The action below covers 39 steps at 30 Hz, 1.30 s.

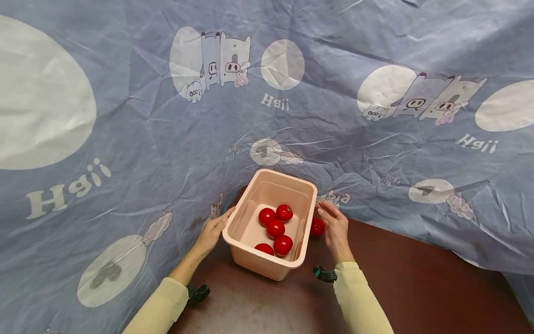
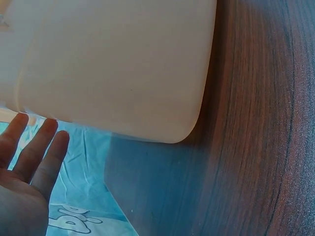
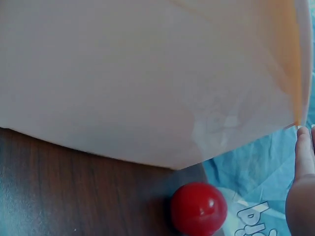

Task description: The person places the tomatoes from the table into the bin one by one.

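A pale pink plastic bin (image 1: 270, 266) stands between both hands and holds several red tomatoes (image 1: 275, 228). My left hand (image 1: 210, 233) is at the bin's left rim; in the left wrist view its fingers (image 2: 35, 152) are extended, tips right at the bin's wall. On the other side, my right hand (image 1: 335, 228) is beside the right rim with its fingers nearly straight. In the right wrist view its fingertips reach the bin's far edge. Another tomato (image 3: 199, 209) lies outside the bin, on the table between the bin and my right hand.
The dark brown wooden table (image 1: 409, 278) stretches to the right and front. A blue cloth (image 1: 333, 153) printed with cartoon pigs hangs behind and along the left side, close to the bin and left arm. Dark straps with devices sit at both wrists.
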### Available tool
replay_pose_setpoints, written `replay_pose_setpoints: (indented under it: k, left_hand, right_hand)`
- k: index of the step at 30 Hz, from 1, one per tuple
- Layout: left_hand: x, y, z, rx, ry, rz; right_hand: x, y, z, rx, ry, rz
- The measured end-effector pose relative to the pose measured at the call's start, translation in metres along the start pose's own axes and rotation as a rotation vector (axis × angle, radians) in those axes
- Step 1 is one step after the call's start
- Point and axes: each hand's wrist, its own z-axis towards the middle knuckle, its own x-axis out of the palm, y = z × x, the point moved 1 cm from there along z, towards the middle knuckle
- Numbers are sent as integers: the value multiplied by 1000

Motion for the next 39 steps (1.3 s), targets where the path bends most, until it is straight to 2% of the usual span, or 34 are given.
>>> replay_pose_setpoints:
  k: [3,7,12,16,20,24,30,35,39]
  left_hand:
    - [-2,1,0,7,-5,3]
    - [-5,0,1,3,-4,-5]
    - [-5,-1,2,-17,-1,-7]
    - [-4,-1,3,-24,2,-17]
    - [-3,0,5,-19,-1,-29]
    - [-2,2,5,-1,-2,-12]
    - [0,3,1,-19,8,-17]
    - [1,1,0,-24,26,-16]
    - [0,0,1,-29,9,-7]
  right_hand:
    - [-2,-9,4,8,-29,-64]
    - [-5,-17,8,4,-62,-240]
    - [-20,-24,16,4,-101,-441]
    - [-33,-32,22,-17,-148,-549]
    - [-42,-36,25,-27,-161,-644]
    - [-51,-41,24,-7,-167,-701]
    - [-62,-54,22,27,-164,-704]
    - [-67,-67,18,31,-169,-795]
    - [-65,-75,17,40,-139,-849]
